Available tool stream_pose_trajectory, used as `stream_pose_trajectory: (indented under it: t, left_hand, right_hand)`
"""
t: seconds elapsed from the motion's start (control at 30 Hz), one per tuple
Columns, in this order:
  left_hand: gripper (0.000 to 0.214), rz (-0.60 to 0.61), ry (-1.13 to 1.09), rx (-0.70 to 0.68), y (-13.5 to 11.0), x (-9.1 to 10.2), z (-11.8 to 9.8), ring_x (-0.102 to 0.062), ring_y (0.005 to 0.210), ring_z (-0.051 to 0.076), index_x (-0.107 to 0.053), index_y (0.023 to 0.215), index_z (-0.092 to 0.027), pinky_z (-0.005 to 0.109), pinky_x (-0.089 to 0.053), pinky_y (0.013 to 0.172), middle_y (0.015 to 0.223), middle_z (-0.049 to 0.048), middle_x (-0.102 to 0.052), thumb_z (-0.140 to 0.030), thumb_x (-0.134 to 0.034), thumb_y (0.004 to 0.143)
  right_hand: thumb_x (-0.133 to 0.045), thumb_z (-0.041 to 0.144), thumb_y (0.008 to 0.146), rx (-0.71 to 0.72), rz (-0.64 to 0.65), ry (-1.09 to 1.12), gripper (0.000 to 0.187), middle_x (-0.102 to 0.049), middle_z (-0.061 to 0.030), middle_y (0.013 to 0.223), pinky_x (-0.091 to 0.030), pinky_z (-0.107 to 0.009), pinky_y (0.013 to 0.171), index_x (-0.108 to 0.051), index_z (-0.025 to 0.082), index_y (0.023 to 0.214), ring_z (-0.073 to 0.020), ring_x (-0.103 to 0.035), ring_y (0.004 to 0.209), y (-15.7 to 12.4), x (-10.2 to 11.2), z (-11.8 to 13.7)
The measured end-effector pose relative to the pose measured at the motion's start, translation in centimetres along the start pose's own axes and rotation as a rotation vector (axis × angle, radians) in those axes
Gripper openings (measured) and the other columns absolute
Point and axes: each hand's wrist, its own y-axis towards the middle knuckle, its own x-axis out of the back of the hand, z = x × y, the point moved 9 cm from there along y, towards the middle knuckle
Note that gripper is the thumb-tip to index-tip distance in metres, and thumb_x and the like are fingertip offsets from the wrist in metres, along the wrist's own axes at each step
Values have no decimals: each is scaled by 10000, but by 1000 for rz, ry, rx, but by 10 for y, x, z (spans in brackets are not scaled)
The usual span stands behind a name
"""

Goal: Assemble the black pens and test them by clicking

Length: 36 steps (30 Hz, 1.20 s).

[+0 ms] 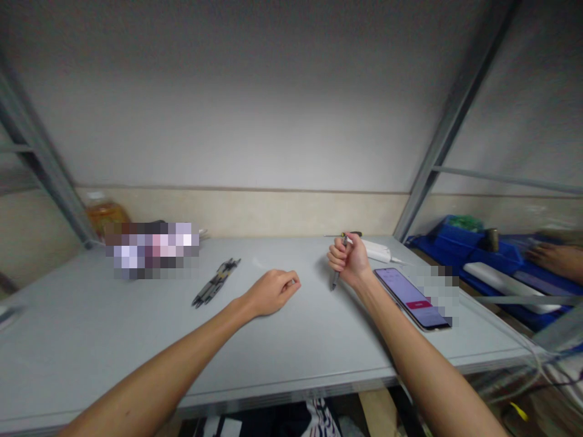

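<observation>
In the head view, my right hand (348, 260) is closed in a fist around a grey pen (336, 280), held upright with its dark tip pointing down near the table and the thumb at its top end. My left hand (276, 291) rests on the table in front of me, fingers curled inward; whatever they hold, if anything, is hidden. Several similar grey pens (216, 283) lie side by side on the light grey table (291, 358), left of my left hand.
A lit phone (412, 300) lies beside my right forearm. Behind my right hand are a white power strip (376, 251) and a screwdriver (357, 234). A bottle of amber liquid (107, 213) stands back left. Metal posts (437, 145) rise at both sides. At far right, another person's hand (553, 258) shows.
</observation>
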Motion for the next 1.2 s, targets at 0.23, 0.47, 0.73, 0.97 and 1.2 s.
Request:
stream_pose_trajectory:
  t: [0.23, 0.47, 0.73, 0.97, 1.2]
  left_hand:
    - [251, 5, 5, 11, 0, 0, 1, -458, 555, 113, -599, 808, -174, 223, -332, 571, 603, 0, -534, -305, -394, 866]
    - [244, 9, 16, 4, -1, 0, 0, -467, 550, 112, -595, 808, -175, 218, -334, 568, 610, 1, -546, -301, -394, 868]
    - [236, 10, 27, -9, 0, 0, -1, -465, 558, 112, -587, 811, -173, 218, -331, 573, 613, 1, -537, -295, -393, 869]
    - [240, 10, 43, -18, 0, -2, 0, -468, 562, 109, -589, 813, -171, 216, -336, 572, 620, 1, -543, -296, -394, 871]
    - [231, 33, 69, -6, 0, -3, 0, -474, 567, 107, -585, 824, -171, 211, -338, 569, 621, -3, -542, -293, -394, 873]
  right_hand:
    - [-443, 569, 752, 13, 17, -35, 480, -147, 84, 410, -135, -168, 290, -266, 208, 490, -62, -130, 338, 0, -2, 0]
    - [-430, 493, 760, -13, 13, 17, 419, -155, 81, 415, -123, -173, 296, -287, 207, 490, -63, -116, 347, 2, -1, -2]
    - [-475, 402, 750, -24, -48, 43, 253, -245, 83, 439, -153, -169, 312, -404, 203, 611, -62, -175, 346, 4, 2, -7]
    - [-456, 371, 774, -41, -94, 33, 203, -279, 85, 435, -158, -170, 317, -428, 199, 671, -60, -212, 335, 5, 4, -12]
    - [-503, 386, 771, 11, -133, -136, 183, -294, 101, 454, -171, -163, 348, -460, 209, 793, -56, -231, 351, 4, 5, -9]
